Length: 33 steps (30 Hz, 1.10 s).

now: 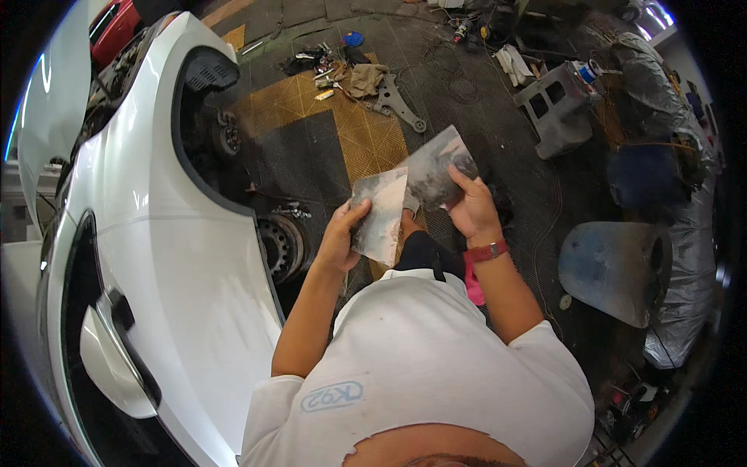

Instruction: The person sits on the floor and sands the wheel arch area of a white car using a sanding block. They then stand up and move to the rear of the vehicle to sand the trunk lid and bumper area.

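My left hand is closed on a flat, rectangular plastic-looking packet, grey and pale pink, with its thumb on top. My right hand grips a second flat packet, greyish and smudged dark near the thumb. Both are held side by side in front of my body, and the left one overlaps an edge of the right one. What is inside them I cannot make out. A red band circles my right wrist.
A white car with an open wheel arch stands at my left, a steel wheel beside it. Ahead on the floor lie a metal control arm, a rag and tools. Right are a grey plastic bin and a bluish panel.
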Tool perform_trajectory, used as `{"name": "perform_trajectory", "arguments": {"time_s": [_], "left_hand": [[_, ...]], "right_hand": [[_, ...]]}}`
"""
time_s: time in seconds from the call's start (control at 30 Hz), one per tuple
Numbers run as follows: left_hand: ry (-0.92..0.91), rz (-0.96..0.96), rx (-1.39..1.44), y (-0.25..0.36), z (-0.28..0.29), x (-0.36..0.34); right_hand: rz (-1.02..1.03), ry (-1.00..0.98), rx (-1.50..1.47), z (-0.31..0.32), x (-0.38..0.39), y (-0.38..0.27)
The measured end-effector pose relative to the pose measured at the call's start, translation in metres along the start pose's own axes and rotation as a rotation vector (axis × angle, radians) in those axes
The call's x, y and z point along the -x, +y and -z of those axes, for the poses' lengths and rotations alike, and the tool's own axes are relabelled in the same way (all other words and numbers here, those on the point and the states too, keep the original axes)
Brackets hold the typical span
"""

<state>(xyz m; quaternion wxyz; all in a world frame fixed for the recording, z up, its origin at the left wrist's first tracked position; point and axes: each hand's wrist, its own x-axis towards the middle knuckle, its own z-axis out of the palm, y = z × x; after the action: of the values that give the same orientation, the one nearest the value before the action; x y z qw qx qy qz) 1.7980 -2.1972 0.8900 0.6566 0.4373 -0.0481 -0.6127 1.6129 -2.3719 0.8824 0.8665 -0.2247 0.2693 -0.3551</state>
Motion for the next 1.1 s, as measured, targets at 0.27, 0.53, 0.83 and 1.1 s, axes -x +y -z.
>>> {"name": "perform_trajectory", "arguments": {"time_s": [0.27, 0.53, 0.83, 1.1], "left_hand": [[0.348, -0.176, -0.117, 0.066, -0.046, -0.164], [0.45, -0.534, 0.054, 0.144, -0.089, -0.279], [0.402, -0.477, 0.084, 0.237, -0.079, -0.416], [0.12, -0.27, -0.027, 0.389, -0.07, -0.565]], "right_hand": [[-0.155, -0.06, 0.16, -0.039, -0.17, -0.065], [0.391, -0.75, 1.294, -0.104, -0.245, -0.114], [0.637, -0.654, 1.877, -0.078, -0.407, -0.109], [0.319, -0.272, 1.262, -0.204, -0.593, -0.163]]}}
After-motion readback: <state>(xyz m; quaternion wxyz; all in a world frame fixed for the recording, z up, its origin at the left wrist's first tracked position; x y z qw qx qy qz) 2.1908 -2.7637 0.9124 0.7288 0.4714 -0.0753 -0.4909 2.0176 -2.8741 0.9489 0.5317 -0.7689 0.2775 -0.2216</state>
